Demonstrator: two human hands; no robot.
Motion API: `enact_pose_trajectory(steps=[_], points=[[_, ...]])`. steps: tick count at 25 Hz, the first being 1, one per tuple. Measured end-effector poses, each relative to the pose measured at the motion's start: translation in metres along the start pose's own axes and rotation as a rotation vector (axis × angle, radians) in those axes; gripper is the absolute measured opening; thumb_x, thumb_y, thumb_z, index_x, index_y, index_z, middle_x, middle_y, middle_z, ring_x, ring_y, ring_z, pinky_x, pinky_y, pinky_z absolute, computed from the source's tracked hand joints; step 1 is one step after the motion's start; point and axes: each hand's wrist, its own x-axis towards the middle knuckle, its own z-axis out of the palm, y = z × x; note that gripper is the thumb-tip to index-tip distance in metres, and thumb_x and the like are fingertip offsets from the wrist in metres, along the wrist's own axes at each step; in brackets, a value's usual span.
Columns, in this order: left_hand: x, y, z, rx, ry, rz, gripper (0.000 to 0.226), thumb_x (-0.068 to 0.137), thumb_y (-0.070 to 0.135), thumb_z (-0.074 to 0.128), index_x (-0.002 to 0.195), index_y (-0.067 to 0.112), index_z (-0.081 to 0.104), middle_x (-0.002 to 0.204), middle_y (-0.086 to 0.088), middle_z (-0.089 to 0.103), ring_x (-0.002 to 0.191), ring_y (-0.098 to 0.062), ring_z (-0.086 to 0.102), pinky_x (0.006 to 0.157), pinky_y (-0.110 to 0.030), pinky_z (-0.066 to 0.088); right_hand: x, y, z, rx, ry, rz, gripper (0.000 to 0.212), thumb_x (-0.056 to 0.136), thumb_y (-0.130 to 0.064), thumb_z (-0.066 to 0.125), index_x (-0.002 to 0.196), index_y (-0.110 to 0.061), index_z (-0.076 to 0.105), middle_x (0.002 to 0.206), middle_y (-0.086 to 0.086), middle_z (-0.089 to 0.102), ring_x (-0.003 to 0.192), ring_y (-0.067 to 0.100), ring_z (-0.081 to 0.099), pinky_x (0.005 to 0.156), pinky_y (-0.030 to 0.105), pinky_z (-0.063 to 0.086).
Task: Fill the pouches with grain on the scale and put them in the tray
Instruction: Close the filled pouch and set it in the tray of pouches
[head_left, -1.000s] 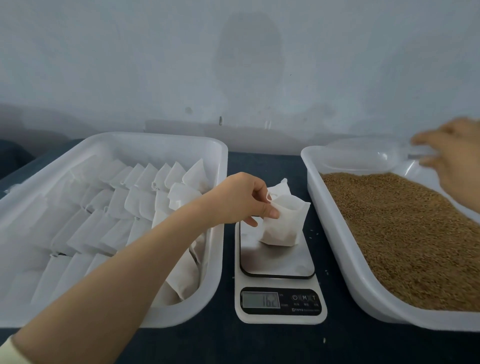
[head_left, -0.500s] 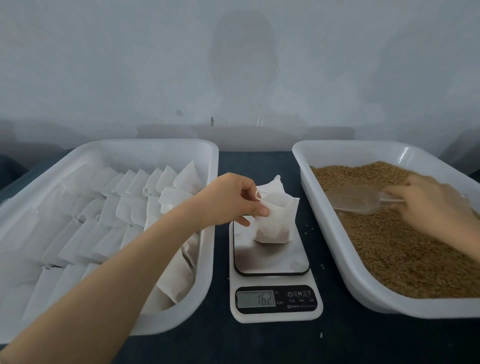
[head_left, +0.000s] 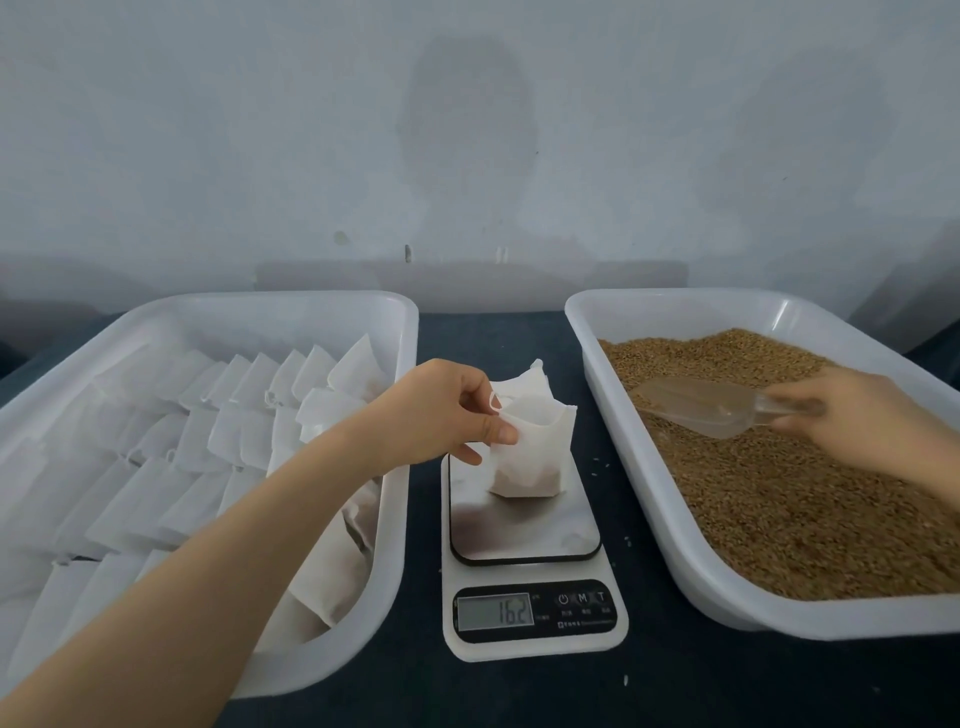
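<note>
Your left hand (head_left: 441, 415) still pinches the rim of the pouch (head_left: 530, 447), holding its mouth open as it stands on the scale (head_left: 519, 535). Nothing shifts there, and the display (head_left: 496, 613) stays at 162. The change is on the other side: your right hand (head_left: 857, 415), gripping the handle of the clear scoop (head_left: 701, 408), has dropped from the far rim down onto the grain (head_left: 779, 509) in the right-hand tray (head_left: 649, 499). That looks like another scoopful coming, so this pouch isn't ready yet for the tray of filled pouches (head_left: 400, 364) on your left.
</note>
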Motion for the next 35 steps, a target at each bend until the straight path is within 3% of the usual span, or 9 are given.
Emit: enact_pose_trajectory(steps=[5, 7, 10, 13, 16, 22, 26, 31, 35], points=[[0.001, -0.001, 0.000, -0.004, -0.006, 0.006, 0.023, 0.076, 0.016, 0.079, 0.073, 0.006, 0.059, 0.060, 0.011, 0.065, 0.066, -0.013, 0.067, 0.073, -0.035, 0.061, -0.009, 0.009, -0.012, 0.083, -0.031, -0.014, 0.036, 0.082, -0.028, 0.067, 0.117, -0.036, 0.062, 0.087, -0.009, 0.065, 0.058, 0.022, 0.062, 0.048, 0.025, 0.046], [0.001, -0.002, 0.000, 0.007, -0.005, 0.009, 0.023, 0.076, 0.018, 0.079, 0.075, 0.005, 0.060, 0.059, 0.013, 0.065, 0.066, -0.013, 0.067, 0.072, -0.034, 0.061, -0.018, 0.007, -0.022, 0.151, 0.025, -0.026, 0.036, 0.078, -0.033, 0.068, 0.112, -0.044, 0.062, 0.100, -0.004, 0.068, 0.061, 0.019, 0.061, 0.059, 0.032, 0.053], [0.002, -0.003, 0.000, 0.010, -0.011, 0.013, 0.023, 0.076, 0.020, 0.079, 0.074, 0.007, 0.060, 0.058, 0.015, 0.066, 0.063, -0.008, 0.067, 0.069, -0.030, 0.061, -0.029, 0.007, -0.045, 0.193, 0.115, -0.060, 0.032, 0.063, -0.058, 0.062, 0.092, -0.070, 0.054, 0.110, 0.001, 0.067, 0.078, 0.033, 0.067, 0.078, 0.051, 0.054], [0.004, -0.004, 0.000, 0.014, -0.014, 0.020, 0.022, 0.076, 0.021, 0.079, 0.073, 0.009, 0.060, 0.060, 0.014, 0.067, 0.062, -0.007, 0.067, 0.066, -0.027, 0.060, -0.033, 0.004, -0.069, 0.179, 0.101, -0.150, 0.037, 0.058, -0.075, 0.054, 0.096, -0.075, 0.051, 0.102, -0.017, 0.065, 0.092, 0.021, 0.064, 0.087, 0.053, 0.050], [0.005, -0.006, 0.001, 0.020, -0.015, 0.030, 0.022, 0.076, 0.022, 0.079, 0.074, 0.009, 0.061, 0.062, 0.013, 0.068, 0.063, -0.007, 0.068, 0.062, -0.022, 0.058, -0.039, -0.022, -0.086, 0.189, 0.067, -0.268, 0.048, 0.054, -0.092, 0.046, 0.097, -0.073, 0.052, 0.086, -0.029, 0.061, 0.079, 0.011, 0.063, 0.078, 0.046, 0.053], [0.006, -0.006, 0.001, 0.014, -0.025, 0.042, 0.024, 0.076, 0.021, 0.080, 0.076, 0.007, 0.061, 0.060, 0.011, 0.068, 0.059, -0.003, 0.067, 0.059, -0.019, 0.057, -0.043, -0.073, -0.100, 0.071, 0.080, -0.411, 0.042, 0.066, -0.053, 0.064, 0.095, -0.078, 0.046, 0.088, -0.019, 0.060, 0.081, 0.008, 0.059, 0.080, 0.041, 0.048], [0.004, -0.006, 0.001, -0.007, -0.027, 0.064, 0.023, 0.076, 0.019, 0.080, 0.076, 0.009, 0.059, 0.066, 0.008, 0.069, 0.059, -0.003, 0.066, 0.060, -0.021, 0.058, -0.038, -0.097, -0.109, -0.102, 0.112, -0.511, 0.038, 0.071, -0.038, 0.070, 0.093, -0.066, 0.056, 0.086, -0.019, 0.058, 0.082, 0.013, 0.056, 0.076, 0.041, 0.045], [0.004, -0.008, 0.001, -0.015, -0.031, 0.086, 0.022, 0.076, 0.017, 0.080, 0.080, 0.006, 0.061, 0.069, 0.007, 0.067, 0.063, -0.002, 0.066, 0.066, -0.030, 0.061, -0.025, -0.126, -0.124, -0.393, 0.133, -0.585, 0.032, 0.073, -0.043, 0.064, 0.100, -0.059, 0.058, 0.083, -0.019, 0.052, 0.083, 0.015, 0.051, 0.083, 0.046, 0.039], [0.004, -0.008, 0.001, -0.017, -0.034, 0.096, 0.023, 0.076, 0.017, 0.080, 0.079, 0.007, 0.060, 0.072, 0.006, 0.066, 0.072, -0.008, 0.067, 0.066, -0.031, 0.061, -0.021, -0.136, -0.126, -0.577, 0.363, -0.737, 0.035, 0.068, -0.033, 0.075, 0.096, -0.052, 0.066, 0.077, -0.014, 0.055, 0.074, 0.018, 0.050, 0.080, 0.048, 0.038]])
